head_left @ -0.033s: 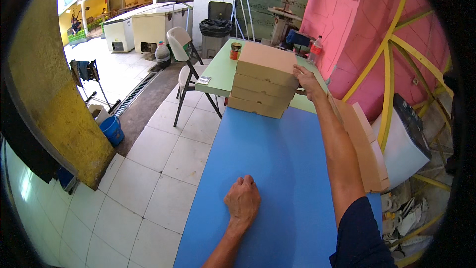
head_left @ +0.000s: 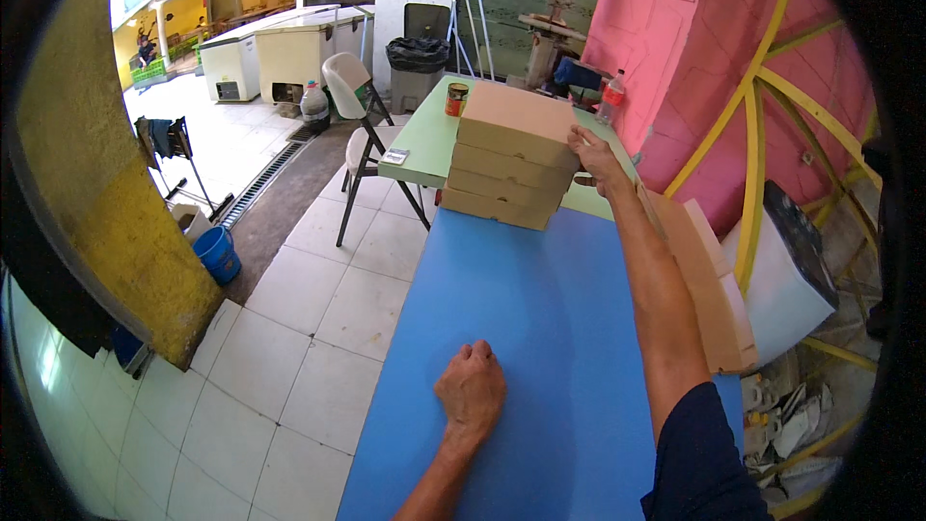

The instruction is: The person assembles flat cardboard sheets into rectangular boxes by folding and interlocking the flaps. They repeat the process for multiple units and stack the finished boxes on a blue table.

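A stack of several flat brown cardboard boxes [head_left: 511, 159] stands where the blue table [head_left: 511, 299] meets a green table [head_left: 424, 140]. My right arm reaches far forward along the right side. My right hand [head_left: 598, 159] is at the stack's right edge, its bent fingers on the near right corner of the top box and the thumb lower down. Part of that grip is hidden behind the fingers. Closer to me, my left hand [head_left: 472, 391] rests on the blue table as a loose fist, with nothing visible in it.
Flat cardboard [head_left: 704, 280] lies along the table's right edge, beside yellow metal bars [head_left: 755, 174]. On the green table are a can [head_left: 456, 99], a small light-coloured item [head_left: 396, 156] and a bottle [head_left: 612, 96]. Leftward stand a folding chair [head_left: 349, 87] and a blue bucket [head_left: 218, 255].
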A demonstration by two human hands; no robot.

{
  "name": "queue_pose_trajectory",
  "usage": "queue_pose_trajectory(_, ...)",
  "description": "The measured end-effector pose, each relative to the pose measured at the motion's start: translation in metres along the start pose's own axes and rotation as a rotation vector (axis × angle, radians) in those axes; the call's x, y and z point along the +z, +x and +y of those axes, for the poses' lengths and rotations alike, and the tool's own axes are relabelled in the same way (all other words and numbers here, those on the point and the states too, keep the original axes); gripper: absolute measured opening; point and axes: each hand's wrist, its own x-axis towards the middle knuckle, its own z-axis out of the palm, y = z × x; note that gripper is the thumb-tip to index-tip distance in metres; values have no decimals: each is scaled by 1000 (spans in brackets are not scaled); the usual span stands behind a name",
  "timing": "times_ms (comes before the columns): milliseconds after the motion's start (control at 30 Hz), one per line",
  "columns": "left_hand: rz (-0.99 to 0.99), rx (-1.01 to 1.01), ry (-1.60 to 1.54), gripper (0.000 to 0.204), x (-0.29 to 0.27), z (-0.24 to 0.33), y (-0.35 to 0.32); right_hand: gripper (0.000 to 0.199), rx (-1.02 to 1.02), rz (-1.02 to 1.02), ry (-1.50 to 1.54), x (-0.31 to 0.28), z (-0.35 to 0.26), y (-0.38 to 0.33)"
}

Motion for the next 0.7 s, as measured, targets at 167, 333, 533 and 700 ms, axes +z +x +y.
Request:
queue_pose_trajectory(167,28,18,24,7,3,-1,-1,72,-76,205,-155,-25,41,-39)
queue_pose_trajectory(333,38,39,-50,6,1,-1,5,63,-173,395,-1049,-110,128,-144)
queue_pose_trajectory(533,30,37,-9,8,0,2,6,41,152,326,-678,-224,196,-198)
queue_pose_trajectory(700,16,40,-3,8,-2,2,6,32,264,256,-290,-249,203,-215)
